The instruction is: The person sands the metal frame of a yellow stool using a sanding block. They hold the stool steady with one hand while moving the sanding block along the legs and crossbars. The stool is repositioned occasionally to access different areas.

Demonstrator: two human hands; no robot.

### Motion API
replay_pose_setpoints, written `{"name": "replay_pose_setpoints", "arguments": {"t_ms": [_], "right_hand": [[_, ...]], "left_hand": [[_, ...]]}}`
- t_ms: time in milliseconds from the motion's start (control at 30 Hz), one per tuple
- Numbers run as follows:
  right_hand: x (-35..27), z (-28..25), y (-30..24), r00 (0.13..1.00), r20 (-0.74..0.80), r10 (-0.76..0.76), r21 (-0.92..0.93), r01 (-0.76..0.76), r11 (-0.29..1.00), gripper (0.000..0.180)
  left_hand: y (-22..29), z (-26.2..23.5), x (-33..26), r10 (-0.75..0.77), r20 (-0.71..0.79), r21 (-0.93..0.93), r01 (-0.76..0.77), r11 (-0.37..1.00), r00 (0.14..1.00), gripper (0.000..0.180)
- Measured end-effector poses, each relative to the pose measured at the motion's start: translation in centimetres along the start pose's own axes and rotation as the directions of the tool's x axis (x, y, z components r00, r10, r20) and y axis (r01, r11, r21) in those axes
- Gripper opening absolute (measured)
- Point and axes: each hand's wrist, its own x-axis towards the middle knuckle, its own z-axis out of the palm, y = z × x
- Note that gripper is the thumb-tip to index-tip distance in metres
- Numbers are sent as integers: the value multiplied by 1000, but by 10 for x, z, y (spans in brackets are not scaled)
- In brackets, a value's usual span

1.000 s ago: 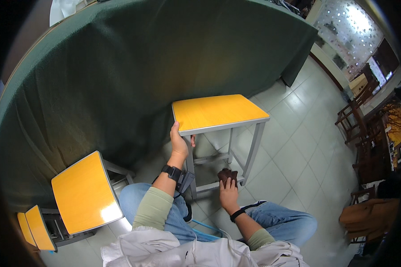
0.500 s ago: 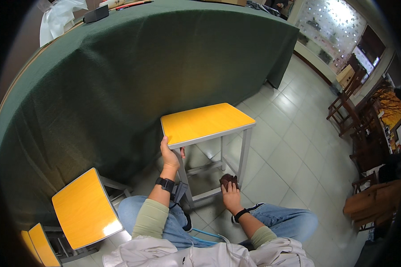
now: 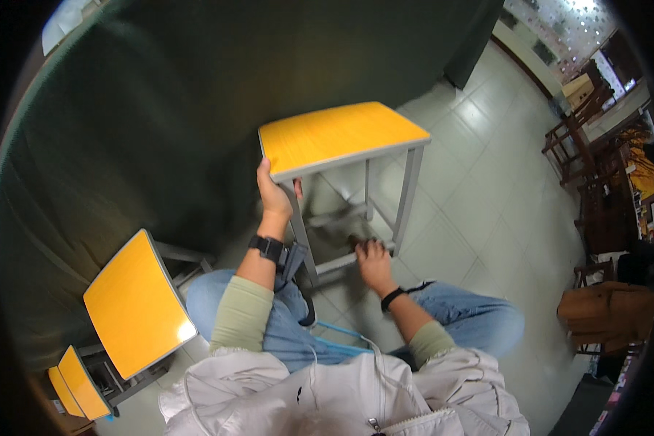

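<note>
In front of me stands a stool with a yellow wood-grain seat [image 3: 345,138] and grey metal legs. My left hand [image 3: 274,198] is wrapped round its near left corner, thumb on the seat edge and fingers round the top of the leg. Lower down, my right hand [image 3: 375,267] is at the near bottom crossbar [image 3: 338,264], close to the right leg. Its fingers are curled over a crumpled dark brown cloth [image 3: 353,239]. Most of the cloth is hidden behind the fingers, and the hand is slightly blurred.
A second yellow stool [image 3: 139,305] stands at my left, with more yellow seats [image 3: 80,381] beyond it. A dark green tablecloth [image 3: 196,87] hangs behind the stools. Dark wooden chairs [image 3: 578,138] and a brown garment [image 3: 604,314] are along the right. Pale tiles [image 3: 479,189] cover the floor.
The view has tilted downward, so the stool sits higher in it. My right hand has shifted slightly along the crossbar, and less of the brown cloth shows. The left hand keeps its grip.
</note>
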Motion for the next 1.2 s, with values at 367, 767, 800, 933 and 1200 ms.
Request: {"name": "replay_pose_setpoints", "arguments": {"t_ms": [367, 767, 800, 933, 1200], "right_hand": [[6, -5, -2, 968, 216, 126, 187, -168, 968, 44], [6, -17, -17, 973, 215, -81, 352, 0, 936, 46], [10, -11, 0, 950, 312, -17, 265, -69, 962, 46], [5, 5, 49, 943, 310, 120, 189, -185, 964, 44], [13, -11, -31, 970, 239, -37, 207, -14, 978, 41]], "left_hand": [[6, 8, -8, 56, 24, 38, -57, 998, 998, 57], [-1, 2, -5, 38, -7, 53, -38, 998, 999, 60], [-3, 1, -5, 59, 6, 50, -59, 997, 998, 61], [-5, -1, -3, -36, -25, -34, 35, 999, 999, 51], [-5, -1, -5, 15, -25, -10, -15, 1000, 1000, 57]]}}
